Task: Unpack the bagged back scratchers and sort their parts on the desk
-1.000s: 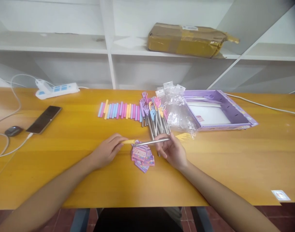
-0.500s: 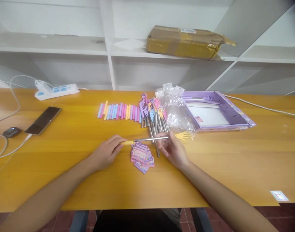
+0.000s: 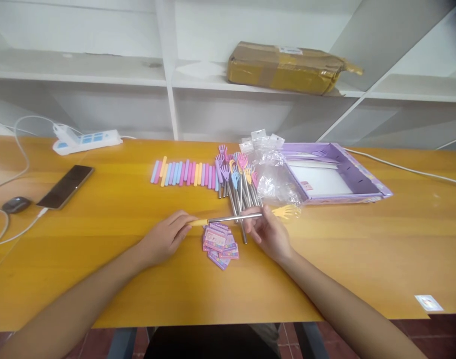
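Observation:
My left hand (image 3: 169, 236) pinches the yellow handle (image 3: 199, 223) of a back scratcher. Its metal rod (image 3: 228, 218) runs nearly level to my right hand (image 3: 269, 232), whose fingers close on it near the yellow claw head (image 3: 286, 212). Just below the rod lies a pile of pink and purple cards (image 3: 216, 242). Behind it, metal rods with coloured claw heads (image 3: 235, 177) are heaped together. Pink, blue, purple and yellow tubes (image 3: 185, 173) lie side by side in a row to the left of that heap.
Clear plastic bags (image 3: 267, 169) lean against a purple box (image 3: 362, 187). A phone (image 3: 66, 187), a mouse (image 3: 16, 204) and a power strip (image 3: 89, 141) with cables are at the left. A taped carton (image 3: 284, 67) sits on the shelf; a sticker (image 3: 429, 302) lies near the front right edge.
Both hands keep nearly the same hold on the back scratcher. The view has shifted very slightly; nothing else has visibly moved.

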Motion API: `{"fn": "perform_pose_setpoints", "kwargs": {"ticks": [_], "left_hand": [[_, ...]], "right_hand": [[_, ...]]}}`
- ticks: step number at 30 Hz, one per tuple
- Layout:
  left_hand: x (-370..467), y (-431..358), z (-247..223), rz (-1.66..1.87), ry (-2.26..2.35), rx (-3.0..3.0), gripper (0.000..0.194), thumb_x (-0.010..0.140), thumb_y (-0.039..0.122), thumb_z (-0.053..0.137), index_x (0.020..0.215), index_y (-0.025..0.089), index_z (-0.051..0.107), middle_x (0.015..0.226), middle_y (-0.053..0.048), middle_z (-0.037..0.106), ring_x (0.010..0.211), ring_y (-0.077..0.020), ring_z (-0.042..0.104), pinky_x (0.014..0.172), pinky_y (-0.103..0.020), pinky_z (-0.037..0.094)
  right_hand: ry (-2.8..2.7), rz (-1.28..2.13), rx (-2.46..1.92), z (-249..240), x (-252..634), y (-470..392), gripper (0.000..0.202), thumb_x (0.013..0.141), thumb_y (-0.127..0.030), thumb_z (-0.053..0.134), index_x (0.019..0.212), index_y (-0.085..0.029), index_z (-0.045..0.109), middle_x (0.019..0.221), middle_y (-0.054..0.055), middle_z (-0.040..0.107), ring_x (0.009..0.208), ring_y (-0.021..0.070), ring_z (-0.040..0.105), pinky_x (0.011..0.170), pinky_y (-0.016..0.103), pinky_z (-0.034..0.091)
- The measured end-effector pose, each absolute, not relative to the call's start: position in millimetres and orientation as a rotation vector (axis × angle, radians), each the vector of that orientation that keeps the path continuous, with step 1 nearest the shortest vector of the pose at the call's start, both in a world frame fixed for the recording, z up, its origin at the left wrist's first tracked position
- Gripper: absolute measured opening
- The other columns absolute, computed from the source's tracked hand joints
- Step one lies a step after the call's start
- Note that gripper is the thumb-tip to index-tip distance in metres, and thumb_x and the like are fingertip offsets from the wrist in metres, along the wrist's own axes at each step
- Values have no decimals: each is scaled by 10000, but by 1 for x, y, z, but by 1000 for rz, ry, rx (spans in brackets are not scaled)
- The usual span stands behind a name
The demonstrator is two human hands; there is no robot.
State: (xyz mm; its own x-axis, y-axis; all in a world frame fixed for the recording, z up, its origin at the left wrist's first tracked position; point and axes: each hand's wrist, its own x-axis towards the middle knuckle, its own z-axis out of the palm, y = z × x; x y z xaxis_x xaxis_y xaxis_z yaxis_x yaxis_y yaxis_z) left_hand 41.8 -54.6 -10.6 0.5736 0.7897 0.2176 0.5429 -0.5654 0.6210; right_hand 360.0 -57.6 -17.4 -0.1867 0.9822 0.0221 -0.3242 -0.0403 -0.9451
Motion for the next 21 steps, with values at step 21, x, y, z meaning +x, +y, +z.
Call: {"fn": "perform_pose_setpoints", "kwargs": {"ticks": [21], "left_hand": [[43,-58,-11,690,1026,2380,330,1149,310,392,1388,244,610,1207,-95,714,1045,-211,704,923,-343,581]], "right_hand": [[-1101,1427,-884,-17,357,-60,525,1015,-693,592,940,-216,798,613,-8,635,392,94,353,436,287,302]]}}
